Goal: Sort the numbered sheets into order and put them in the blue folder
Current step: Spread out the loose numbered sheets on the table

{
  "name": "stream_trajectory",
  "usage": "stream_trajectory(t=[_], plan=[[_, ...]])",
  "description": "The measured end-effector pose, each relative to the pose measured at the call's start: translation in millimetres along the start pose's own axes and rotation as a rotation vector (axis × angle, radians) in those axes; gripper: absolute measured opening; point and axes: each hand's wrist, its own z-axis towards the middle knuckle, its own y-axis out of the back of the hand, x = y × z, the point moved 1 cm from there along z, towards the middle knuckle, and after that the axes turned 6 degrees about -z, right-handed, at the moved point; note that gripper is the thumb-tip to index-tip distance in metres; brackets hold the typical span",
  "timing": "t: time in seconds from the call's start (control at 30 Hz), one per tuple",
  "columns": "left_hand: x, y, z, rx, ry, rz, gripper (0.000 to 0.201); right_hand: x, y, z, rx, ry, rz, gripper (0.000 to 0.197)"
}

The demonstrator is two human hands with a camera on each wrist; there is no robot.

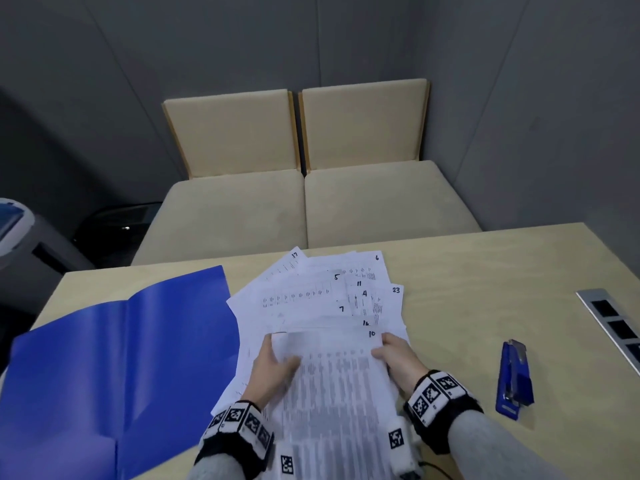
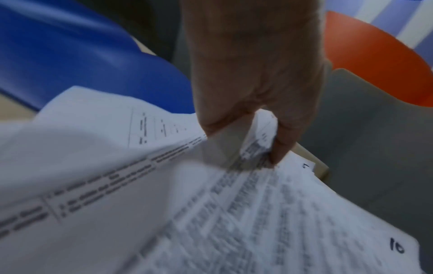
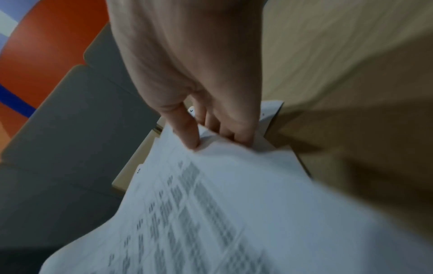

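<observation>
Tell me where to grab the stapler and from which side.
Take the stapler by its long sides, mid-body, coming from above with the right hand. It lies flat on the table, narrow and lengthwise, standing apart to the right of the sheets.

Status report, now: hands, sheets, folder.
Left hand and right hand both grip sheet 10. Other sheets fanned unsorted on table. Blue folder open, left. Stapler right, clear.
</observation>
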Motion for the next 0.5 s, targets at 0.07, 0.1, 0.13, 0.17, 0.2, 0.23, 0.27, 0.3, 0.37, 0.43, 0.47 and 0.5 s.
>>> stream_trajectory(t=[0.07, 0.1, 0.13, 0.17, 0.2, 0.23, 0.27, 0.3, 0.37, 0.43, 0.47, 0.5], plan=[[5, 3, 2, -0.031, 0.012, 0.020, 0.045, 8, 0, 5, -0.028, 0.033, -0.081, 0.015], [9, 6, 3, -0.048, 0.019, 0.040, 0.044, 13, 2, 11, -0.099, 0.072, -0.121, 0.012], [12, 9, 4, -0.055, 0.022, 0.063, 0.041, 19, 5, 18, -0.172, 0.112, -0.153, 0.012], [14, 11, 5, -0.057, 0.020, 0.091, 0.040, 26, 9, 25, -0.236, 0.138, -0.193, 0.012], [15, 13, 6, -0.061, 0.020, 0.122, 0.040, 35, 12, 31, -0.285, 0.160, -0.242, 0.013], [17, 14, 6, -0.066, 0.023, 0.144, 0.041, 43, 14, 38, -0.311, 0.166, -0.292, 0.016], [18, 15, 6, -0.074, 0.029, 0.156, 0.042, 51, 13, 45, -0.317, 0.165, -0.328, 0.021], [18, 15, 7, -0.086, 0.032, 0.172, 0.043, 59, 12, 50, -0.310, 0.159, -0.364, 0.025], [14, 13, 9, -0.153, 0.007, 0.276, 0.045, 72, 7, 61, -0.285, 0.153, -0.436, 0.029], [5, 11, 20, -0.302, -0.089, 0.492, 0.052, 80, 3, 70, -0.271, 0.130, -0.461, 0.028], [-2, 10, 31, -0.358, -0.178, 0.609, 0.053, 81, 2, 72, -0.269, 0.113, -0.458, 0.026], [-12, 7, 43, -0.386, -0.294, 0.708, 0.052, 81, 2, 74, -0.272, 0.097, -0.446, 0.024]])
